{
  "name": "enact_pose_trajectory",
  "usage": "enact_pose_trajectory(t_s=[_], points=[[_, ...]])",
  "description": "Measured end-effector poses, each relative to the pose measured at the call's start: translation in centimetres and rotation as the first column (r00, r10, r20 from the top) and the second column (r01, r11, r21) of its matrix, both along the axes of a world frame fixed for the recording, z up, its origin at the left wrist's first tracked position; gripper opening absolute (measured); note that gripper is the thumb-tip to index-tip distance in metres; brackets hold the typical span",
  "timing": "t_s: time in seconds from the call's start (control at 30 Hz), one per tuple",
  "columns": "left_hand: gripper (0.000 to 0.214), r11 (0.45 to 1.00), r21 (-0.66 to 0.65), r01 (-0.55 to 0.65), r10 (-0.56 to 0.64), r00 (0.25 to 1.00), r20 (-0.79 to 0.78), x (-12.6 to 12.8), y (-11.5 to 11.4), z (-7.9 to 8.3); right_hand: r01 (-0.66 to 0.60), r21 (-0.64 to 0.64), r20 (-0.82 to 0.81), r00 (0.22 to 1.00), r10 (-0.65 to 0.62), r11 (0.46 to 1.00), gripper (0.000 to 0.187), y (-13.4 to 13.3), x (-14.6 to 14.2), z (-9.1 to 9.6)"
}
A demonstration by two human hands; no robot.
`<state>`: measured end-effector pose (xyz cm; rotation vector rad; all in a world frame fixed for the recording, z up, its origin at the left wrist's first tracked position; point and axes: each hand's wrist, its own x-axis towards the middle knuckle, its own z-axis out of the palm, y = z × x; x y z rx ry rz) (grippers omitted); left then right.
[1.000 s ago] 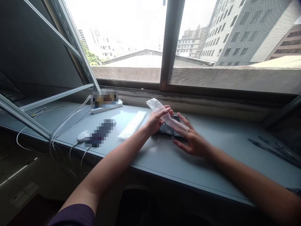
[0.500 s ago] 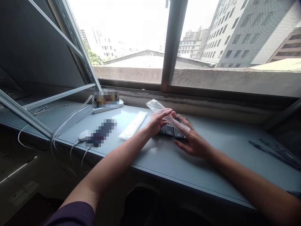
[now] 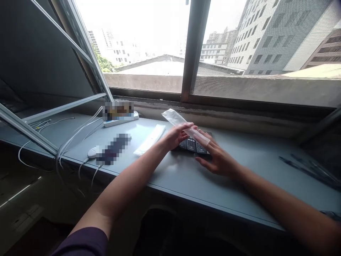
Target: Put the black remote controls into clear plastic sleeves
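Observation:
Both of my hands hold a long clear plastic sleeve [image 3: 173, 118] slanting up to the left over the grey desk [image 3: 170, 170]. My left hand [image 3: 174, 136] pinches it near its middle. At its lower end my right hand [image 3: 215, 156] grips it between thumb and fingers. Under the hands lie black remote controls [image 3: 192, 145] with small keys, side by side. Another flat clear sleeve [image 3: 150, 139] rests on the desk just left of my left hand.
A white power strip [image 3: 121, 120] sits by the window wall, with white cables [image 3: 71, 142] running off the desk's left edge. A blurred dark object [image 3: 113, 149] and a small white mouse-like item [image 3: 92, 153] lie at the left. Dark pens [image 3: 306, 167] lie far right.
The sleeve and both hands have shifted slightly left and toward the window; the grip of each hand is unchanged.

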<state>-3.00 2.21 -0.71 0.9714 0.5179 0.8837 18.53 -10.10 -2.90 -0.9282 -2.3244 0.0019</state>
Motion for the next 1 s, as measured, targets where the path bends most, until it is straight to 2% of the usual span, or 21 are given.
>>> enact_pose_trajectory(t_s=[0.1, 0.23, 0.3, 0.37, 0.47, 0.53, 0.7, 0.87, 1.0], points=[[0.035, 0.993, -0.053, -0.102, 0.106, 0.992, 0.071, -0.2, 0.1, 0.5, 0.020, 0.047, -0.060, 0.998, -0.018, 0.999, 0.086, 0.0, 0.2, 0.0], [0.033, 0.953, -0.163, -0.254, 0.283, 0.941, 0.186, -1.3, 0.7, 1.2, 0.141, 0.134, -0.202, 0.973, -0.112, 0.981, 0.080, 0.2, 1.0, 0.2], [0.030, 0.929, -0.212, -0.303, 0.348, 0.911, 0.223, -1.8, 1.1, 1.4, 0.162, 0.127, -0.172, 0.975, -0.140, 0.979, 0.080, 0.5, 1.4, 0.0], [0.030, 0.912, -0.239, -0.334, 0.387, 0.892, 0.231, -2.2, 1.4, 1.5, 0.145, 0.083, -0.063, 0.988, -0.140, 0.986, 0.084, 1.1, 1.6, -0.4], [0.035, 0.908, -0.231, -0.349, 0.399, 0.889, 0.225, -2.4, 1.7, 1.4, 0.138, 0.014, 0.096, 0.986, -0.139, 0.990, 0.083, 1.9, 1.8, -1.5], [0.038, 0.916, -0.207, -0.343, 0.387, 0.892, 0.233, -2.4, 1.7, 1.2, 0.121, -0.019, 0.136, 0.984, -0.118, 0.992, 0.074, 2.3, 1.9, -2.1], [0.037, 0.923, -0.189, -0.335, 0.375, 0.892, 0.252, -2.1, 1.8, 0.9, 0.066, 0.000, 0.132, 0.989, -0.065, 0.998, 0.064, 2.8, 2.3, -2.6], [0.033, 0.919, -0.236, -0.316, 0.373, 0.890, 0.263, -2.1, 1.7, 0.9, 0.046, 0.083, 0.098, 0.994, -0.054, 0.996, 0.051, 2.5, 2.2, -2.0], [0.033, 0.907, -0.279, -0.316, 0.387, 0.885, 0.257, -2.0, 1.6, 1.0, 0.050, 0.087, 0.038, 0.998, -0.053, 0.995, 0.036, 2.2, 1.9, -1.6]])
